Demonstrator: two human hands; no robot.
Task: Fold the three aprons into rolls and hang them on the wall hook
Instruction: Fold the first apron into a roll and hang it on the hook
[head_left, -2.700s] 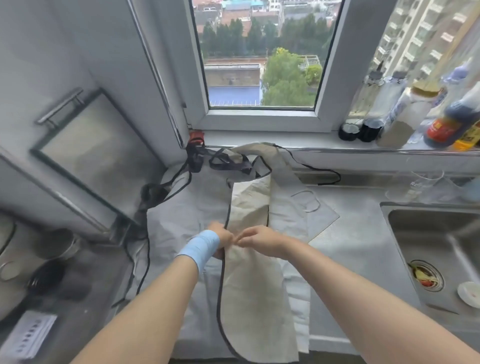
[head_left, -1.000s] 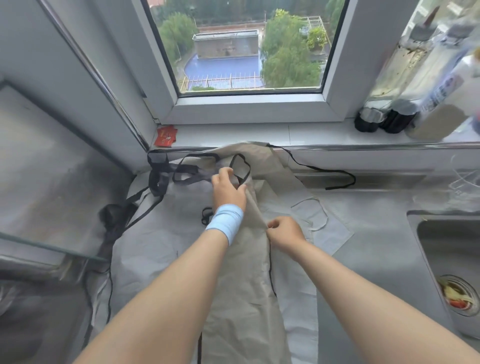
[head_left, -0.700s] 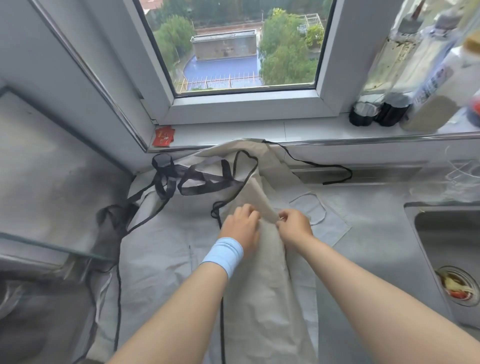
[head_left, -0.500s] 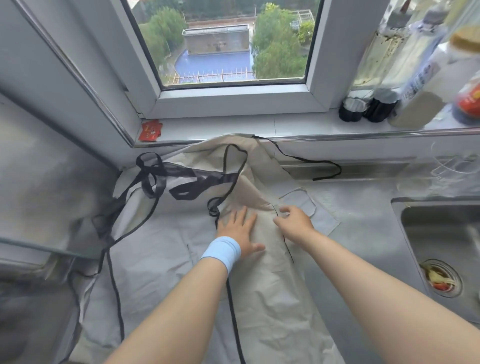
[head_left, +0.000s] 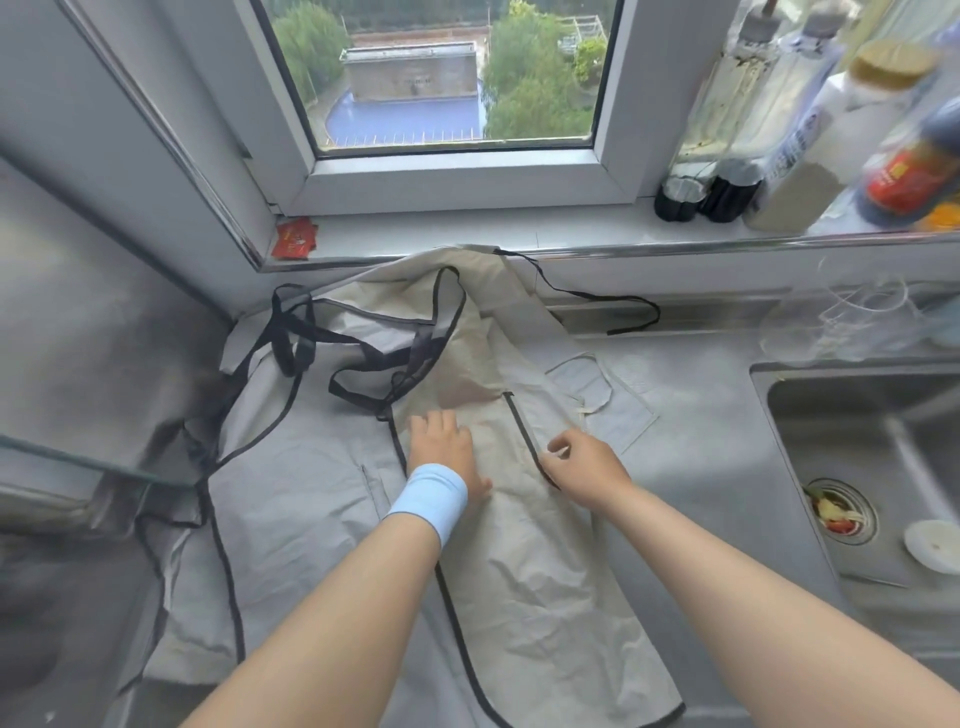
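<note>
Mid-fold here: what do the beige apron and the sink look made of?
Beige apron: likely thin woven or coated fabric, matte; it holds fine creases and has black edge binding. Sink: apparently stainless steel, brushed; grey metallic sheen with soft reflections.

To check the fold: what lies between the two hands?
Head view: beige apron and its black edge, between left hand and right hand.

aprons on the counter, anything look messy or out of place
Yes: the black straps at the top of the beige apron lie looped over each other in a tangle, and one strap trails loose along the back of the counter. Food scraps sit in the sink strainer.
</note>
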